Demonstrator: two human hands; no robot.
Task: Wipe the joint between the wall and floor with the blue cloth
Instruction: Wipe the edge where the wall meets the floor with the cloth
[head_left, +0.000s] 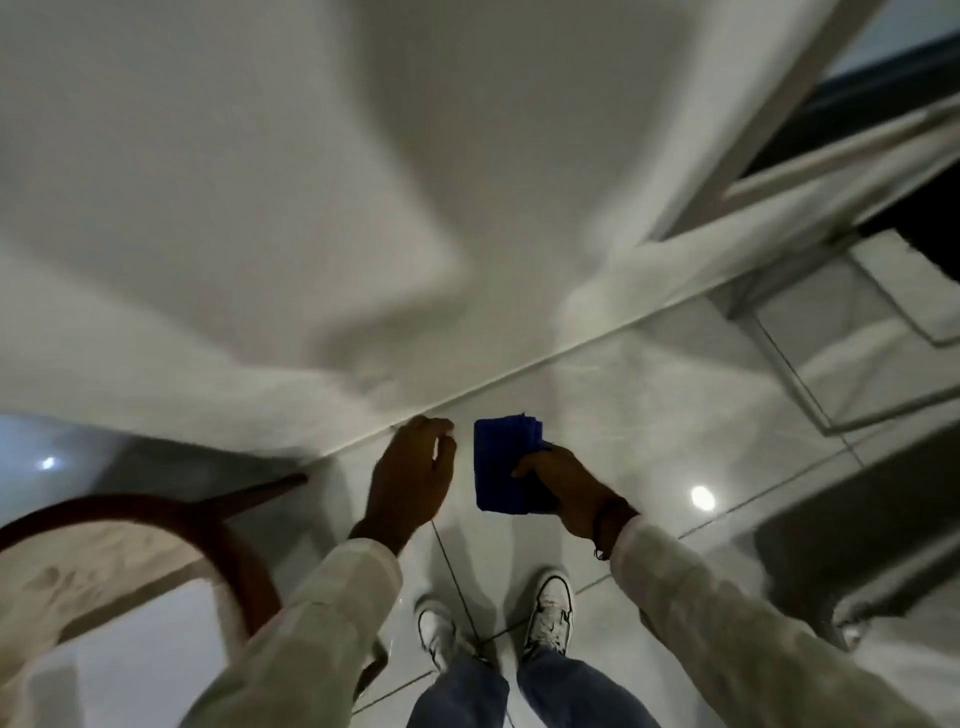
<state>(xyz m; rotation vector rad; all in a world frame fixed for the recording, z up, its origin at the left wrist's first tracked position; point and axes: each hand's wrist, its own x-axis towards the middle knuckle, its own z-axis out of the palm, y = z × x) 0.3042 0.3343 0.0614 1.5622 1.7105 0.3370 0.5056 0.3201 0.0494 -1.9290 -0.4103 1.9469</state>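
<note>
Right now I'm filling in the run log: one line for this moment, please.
phase: pre-wipe | right hand: holds folded blue cloth | left hand: empty, open | wall-floor joint: untouched | person standing

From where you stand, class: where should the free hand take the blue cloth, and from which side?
Probably its free left edge, approached from the left: the right hand pinches the folded blue cloth at its right side, and the empty left hand is beside that open edge.

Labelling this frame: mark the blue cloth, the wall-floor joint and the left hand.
blue cloth (498, 462), head view, middle of the folded face.
wall-floor joint (597, 345), head view, bare stretch.
left hand (413, 480), head view, back of hand.
</note>
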